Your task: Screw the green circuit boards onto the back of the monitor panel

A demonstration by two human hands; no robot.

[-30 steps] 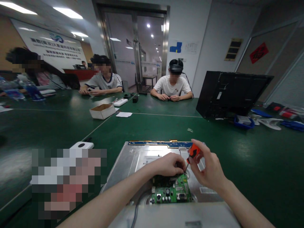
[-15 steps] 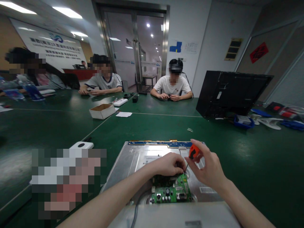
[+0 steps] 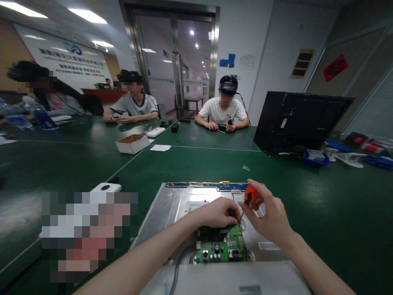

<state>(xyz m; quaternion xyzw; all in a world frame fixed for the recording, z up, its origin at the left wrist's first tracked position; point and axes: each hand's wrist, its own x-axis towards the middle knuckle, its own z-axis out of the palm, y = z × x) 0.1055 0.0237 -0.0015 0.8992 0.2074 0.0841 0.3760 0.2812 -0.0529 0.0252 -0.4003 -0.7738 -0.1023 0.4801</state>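
An orange-and-black screwdriver [image 3: 251,195] is pinched in the fingers of my right hand [image 3: 269,213]. Its thin shaft slants down to the upper corner of a green circuit board [image 3: 221,248]. Right at the tip, my left hand [image 3: 220,213] has its fingers curled and pressed together; what they pinch, if anything, is hidden. The board lies on a silvery metal display panel [image 3: 175,200], and my left hand covers part of its upper edge. A narrow blue circuit strip [image 3: 202,186] runs along the panel's far edge.
A grey cable [image 3: 176,272] crosses the panel's near left. A black monitor [image 3: 299,121] stands at the right, beside a blue tray [image 3: 315,159]. An open cardboard box [image 3: 132,144] and a white device [image 3: 106,188] are on the left. Several people sit across the green table [image 3: 202,164].
Both my hands and the screwdriver stay almost in place. Across the table, the person in the white shirt has lifted a dark object and now shows a small tool in one hand.
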